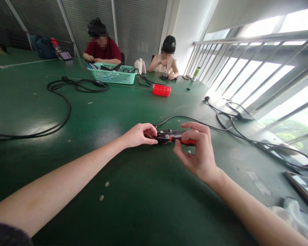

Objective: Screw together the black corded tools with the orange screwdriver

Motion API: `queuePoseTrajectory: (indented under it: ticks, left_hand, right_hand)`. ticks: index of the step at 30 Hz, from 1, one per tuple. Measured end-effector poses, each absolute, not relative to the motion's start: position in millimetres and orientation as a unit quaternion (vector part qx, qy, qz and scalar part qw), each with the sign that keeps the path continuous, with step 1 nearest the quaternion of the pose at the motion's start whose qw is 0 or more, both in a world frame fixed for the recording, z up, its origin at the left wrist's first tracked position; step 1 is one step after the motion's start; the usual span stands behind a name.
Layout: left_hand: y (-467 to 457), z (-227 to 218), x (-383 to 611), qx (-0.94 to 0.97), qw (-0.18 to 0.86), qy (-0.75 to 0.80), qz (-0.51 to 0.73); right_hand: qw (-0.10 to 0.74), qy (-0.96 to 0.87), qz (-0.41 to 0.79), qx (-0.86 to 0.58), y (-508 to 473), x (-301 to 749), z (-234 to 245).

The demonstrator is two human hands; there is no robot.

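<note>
My left hand (pixel 141 135) pinches the left end of a small black device (pixel 166 135) that lies on the green table (pixel 79 130). My right hand (pixel 199 150) grips an orange-handled tool (pixel 186 140), a screwdriver by its look, with its tip laid against the device. A black cable (pixel 184 118) runs from the device area off to the right. Both hands are closed round what they hold.
A red bin (pixel 161 90) and a teal basket (pixel 113 74) stand farther back. Two people sit at the far side. A thick black cable (pixel 64 102) loops on the left, more cables (pixel 246 135) on the right. A phone (pixel 301 186) lies near the right edge.
</note>
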State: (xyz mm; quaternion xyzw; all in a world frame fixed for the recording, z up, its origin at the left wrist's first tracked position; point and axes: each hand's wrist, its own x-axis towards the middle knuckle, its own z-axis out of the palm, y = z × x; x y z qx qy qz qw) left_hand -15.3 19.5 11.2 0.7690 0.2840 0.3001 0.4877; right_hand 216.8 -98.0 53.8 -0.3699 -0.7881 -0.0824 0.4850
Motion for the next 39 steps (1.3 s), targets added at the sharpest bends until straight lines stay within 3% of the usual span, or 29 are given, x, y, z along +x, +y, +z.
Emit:
queuePoseTrajectory:
  ticks: [6, 13, 30, 39]
  left_hand:
    - [9, 17, -12, 0.830, 0.361, 0.310, 0.291]
    - [-3, 17, -5, 0.888, 0.202, 0.331, 0.248]
    - [-4, 18, -3, 0.889, 0.203, 0.318, 0.259]
    - [-2, 14, -3, 0.900, 0.169, 0.315, 0.251]
  right_hand:
    - [0.490, -0.784, -0.090, -0.370, -96, 220, 55]
    - [0.571, -0.688, -0.180, -0.411, -94, 240, 67]
    - [0.468, -0.756, -0.167, -0.426, -91, 237, 60]
    - [0.490, -0.766, -0.151, -0.389, -88, 239, 62]
